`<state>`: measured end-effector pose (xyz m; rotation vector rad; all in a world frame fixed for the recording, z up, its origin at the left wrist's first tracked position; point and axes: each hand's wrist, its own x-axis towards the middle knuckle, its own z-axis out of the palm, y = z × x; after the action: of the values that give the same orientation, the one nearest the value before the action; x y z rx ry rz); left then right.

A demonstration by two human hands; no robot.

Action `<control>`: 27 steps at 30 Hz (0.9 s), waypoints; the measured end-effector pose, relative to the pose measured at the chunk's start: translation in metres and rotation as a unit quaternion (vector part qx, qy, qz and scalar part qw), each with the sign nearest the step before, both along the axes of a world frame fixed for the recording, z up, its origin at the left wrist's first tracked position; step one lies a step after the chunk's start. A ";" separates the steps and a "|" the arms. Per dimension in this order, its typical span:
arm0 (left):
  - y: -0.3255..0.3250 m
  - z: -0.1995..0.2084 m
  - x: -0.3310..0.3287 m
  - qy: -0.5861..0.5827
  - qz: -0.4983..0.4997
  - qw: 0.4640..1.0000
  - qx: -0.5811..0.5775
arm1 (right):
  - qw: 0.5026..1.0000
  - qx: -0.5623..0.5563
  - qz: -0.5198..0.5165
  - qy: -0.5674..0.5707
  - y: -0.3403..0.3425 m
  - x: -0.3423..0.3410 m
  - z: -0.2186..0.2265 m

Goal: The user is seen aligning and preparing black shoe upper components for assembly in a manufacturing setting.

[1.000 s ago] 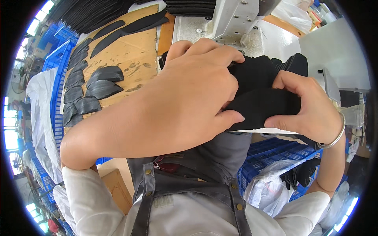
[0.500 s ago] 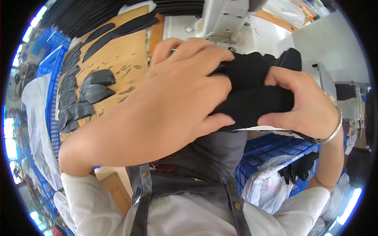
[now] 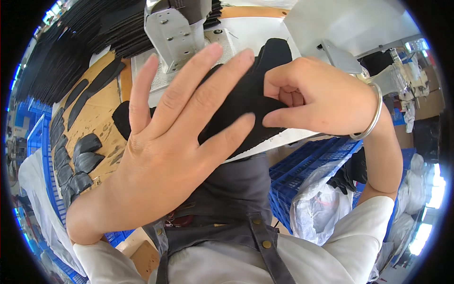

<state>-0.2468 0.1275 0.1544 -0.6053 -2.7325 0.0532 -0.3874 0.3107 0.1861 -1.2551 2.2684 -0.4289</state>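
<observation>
A soft black cut piece [image 3: 240, 105], fabric by its look, lies across the white machine bed [image 3: 279, 137] in front of me. Over its left part my left hand [image 3: 175, 118] is spread flat, with the fingers stretched apart. My right hand [image 3: 321, 97], with a bangle at the wrist, has its fingers curled and pinches the right side of the piece between thumb and forefinger. Part of the piece is hidden under both hands. Just beyond my left fingertips stands a grey-white machine head [image 3: 172, 38].
At left, a tan board [image 3: 101, 111] carries several dark curved pieces [image 3: 87, 161]. Long black strips [image 3: 90, 33] are piled at the far left. Below the bed on the right sits a blue crate [image 3: 295, 165] with a white plastic bag [image 3: 314, 213]. A pale panel [image 3: 331, 23] stands at far right.
My left hand has opened from its curled grip on the black piece and lies spread. The piece looks flatter. My view has turned rightward, so the machine and board appear further left.
</observation>
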 end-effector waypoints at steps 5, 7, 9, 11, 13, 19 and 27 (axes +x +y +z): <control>-0.005 -0.006 -0.007 -0.041 -0.065 0.997 0.021 | 0.993 -0.045 -0.036 -0.102 0.015 -0.008 -0.005; -0.005 -0.005 -0.007 -0.054 -0.067 0.996 0.019 | 0.996 -0.044 -0.031 -0.071 0.016 -0.008 -0.007; -0.004 -0.003 -0.006 -0.067 -0.067 0.995 0.016 | 0.998 -0.044 -0.024 -0.041 0.016 -0.007 -0.007; -0.004 -0.003 -0.006 -0.071 -0.061 0.996 0.010 | 0.999 -0.032 -0.024 -0.025 0.015 -0.007 -0.004; -0.005 -0.004 -0.008 -0.071 -0.063 0.995 0.005 | 0.999 -0.029 -0.025 -0.029 0.016 -0.008 -0.005; -0.006 -0.002 -0.008 -0.081 -0.065 0.995 -0.004 | 0.999 -0.028 -0.025 -0.038 0.016 -0.009 -0.005; -0.006 -0.002 -0.007 -0.080 -0.069 0.994 -0.003 | 0.998 -0.048 0.003 -0.038 0.019 -0.012 -0.012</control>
<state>-0.2536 0.1214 0.1526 -0.8313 -2.8362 -0.0226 -0.3993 0.3301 0.1742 -1.2709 2.2029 -0.5792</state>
